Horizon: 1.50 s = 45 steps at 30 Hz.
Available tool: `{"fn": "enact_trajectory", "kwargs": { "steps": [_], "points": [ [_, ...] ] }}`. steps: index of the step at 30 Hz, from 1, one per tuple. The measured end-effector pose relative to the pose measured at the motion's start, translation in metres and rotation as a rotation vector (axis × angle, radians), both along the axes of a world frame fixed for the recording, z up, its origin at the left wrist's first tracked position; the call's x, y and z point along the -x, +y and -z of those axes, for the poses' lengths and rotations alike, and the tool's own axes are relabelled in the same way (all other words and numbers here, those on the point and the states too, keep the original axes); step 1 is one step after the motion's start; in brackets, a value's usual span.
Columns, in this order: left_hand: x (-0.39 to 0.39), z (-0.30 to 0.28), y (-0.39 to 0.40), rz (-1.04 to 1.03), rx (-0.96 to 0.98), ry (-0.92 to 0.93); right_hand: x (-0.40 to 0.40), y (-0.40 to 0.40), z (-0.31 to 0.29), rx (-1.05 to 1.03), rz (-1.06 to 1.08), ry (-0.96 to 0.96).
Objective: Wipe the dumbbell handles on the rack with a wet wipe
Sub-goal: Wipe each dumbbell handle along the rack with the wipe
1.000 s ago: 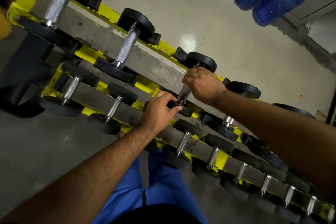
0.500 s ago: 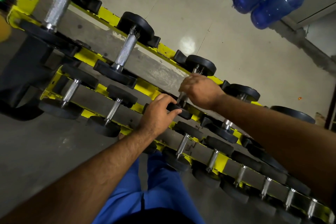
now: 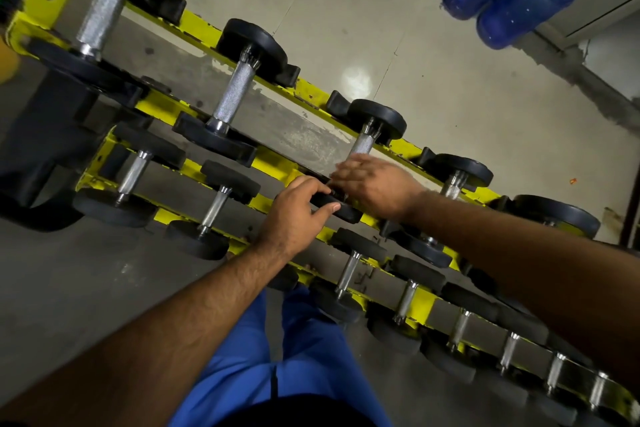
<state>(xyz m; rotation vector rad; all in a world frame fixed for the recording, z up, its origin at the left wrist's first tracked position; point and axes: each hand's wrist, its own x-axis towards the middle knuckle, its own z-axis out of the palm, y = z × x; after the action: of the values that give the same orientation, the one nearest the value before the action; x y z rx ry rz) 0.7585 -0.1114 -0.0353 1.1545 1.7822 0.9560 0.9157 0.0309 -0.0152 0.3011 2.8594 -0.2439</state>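
A: What does the yellow rack (image 3: 313, 88) carry?
B: Two tiers of black-headed dumbbells with knurled steel handles, each lying across the rails.

A: And the dumbbell (image 3: 375, 125) on the upper tier at centre?
B: Its far head (image 3: 381, 120) rests on the rear rail; only the upper handle (image 3: 362, 144) shows, the wipe hidden.

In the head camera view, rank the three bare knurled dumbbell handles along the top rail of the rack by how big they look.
1. Far-left handle, the thickest and longest.
2. Middle handle, slimmer.
3. Handle above the right hand, smallest, though the right hand covers its lower end, so its full length is unsure.
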Motion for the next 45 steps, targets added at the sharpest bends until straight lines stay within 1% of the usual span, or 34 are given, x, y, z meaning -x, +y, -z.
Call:
{"fn": "enact_trajectory", "kwargs": {
  "steps": [3,4,7,8,10,11,15,16,18,19,20,23,24,26,27,28,30,31,32,36,39,41,45],
  "points": [
    [0.002,0.001,0.000,0.010,0.016,-0.007,0.005,0.019,-0.005,-0.114,0.280,-0.039],
    [0.003,0.001,0.000,0.012,0.016,-0.005,0.010,0.016,-0.004,-0.130,0.289,-0.055],
    [0.002,0.002,0.000,0.015,0.020,-0.002,0.016,0.006,-0.005,-0.094,0.131,-0.089],
    [0.002,0.001,0.000,0.017,0.026,-0.001,0.016,0.010,-0.007,-0.103,0.137,-0.085],
    [0.002,0.000,0.000,0.021,0.029,-0.001,0.016,0.020,-0.011,-0.147,0.253,-0.086],
    [0.003,0.001,0.000,0.020,0.029,-0.003,0.017,0.021,-0.011,-0.158,0.268,-0.088],
    [0.004,0.002,0.001,0.032,0.030,0.003,0.013,0.012,-0.005,-0.034,0.068,-0.104],
    [0.005,0.002,0.000,0.040,0.031,0.006,0.011,0.017,-0.005,-0.043,0.085,-0.092],
    [0.007,0.003,0.001,0.060,0.034,0.004,0.011,0.026,-0.009,-0.082,0.211,-0.060],
    [0.009,0.004,0.002,0.065,0.037,-0.002,0.013,0.026,-0.009,-0.100,0.238,-0.055],
    [0.012,0.004,0.003,0.070,0.042,-0.013,0.017,0.021,-0.009,-0.092,0.216,-0.051],
    [0.021,0.004,0.008,0.118,0.071,-0.017,0.020,0.012,-0.007,0.016,0.070,-0.068],
    [0.023,0.003,0.009,0.140,0.083,-0.012,0.019,0.017,-0.008,0.003,0.093,-0.057],
    [0.025,0.003,0.010,0.164,0.091,0.001,0.018,0.028,-0.010,-0.059,0.204,-0.019],
    [0.026,0.003,0.010,0.167,0.090,0.007,0.020,0.026,-0.010,-0.078,0.220,-0.019],
    [0.026,0.004,0.009,0.164,0.087,0.007,0.021,0.020,-0.007,-0.068,0.171,-0.030],
    [0.026,0.006,0.009,0.155,0.078,-0.003,0.021,0.003,-0.002,0.027,-0.010,-0.100],
    [0.026,0.006,0.009,0.156,0.076,-0.003,0.020,0.000,-0.002,0.061,-0.052,-0.123],
    [0.026,0.005,0.009,0.158,0.074,-0.001,0.020,0.002,-0.005,0.064,-0.044,-0.123],
    [0.030,0.004,0.009,0.169,0.116,-0.014,0.025,0.012,-0.019,0.055,0.175,-0.009],
    [0.037,0.006,0.010,0.155,0.167,-0.072,0.029,0.008,-0.025,0.057,0.301,0.056],
    [0.039,0.007,0.010,0.186,0.170,-0.070,0.029,0.004,-0.029,0.056,0.330,0.086],
    [0.042,0.010,0.012,0.270,0.138,0.010,0.027,-0.005,-0.032,0.040,0.333,0.156]
  ]
}}
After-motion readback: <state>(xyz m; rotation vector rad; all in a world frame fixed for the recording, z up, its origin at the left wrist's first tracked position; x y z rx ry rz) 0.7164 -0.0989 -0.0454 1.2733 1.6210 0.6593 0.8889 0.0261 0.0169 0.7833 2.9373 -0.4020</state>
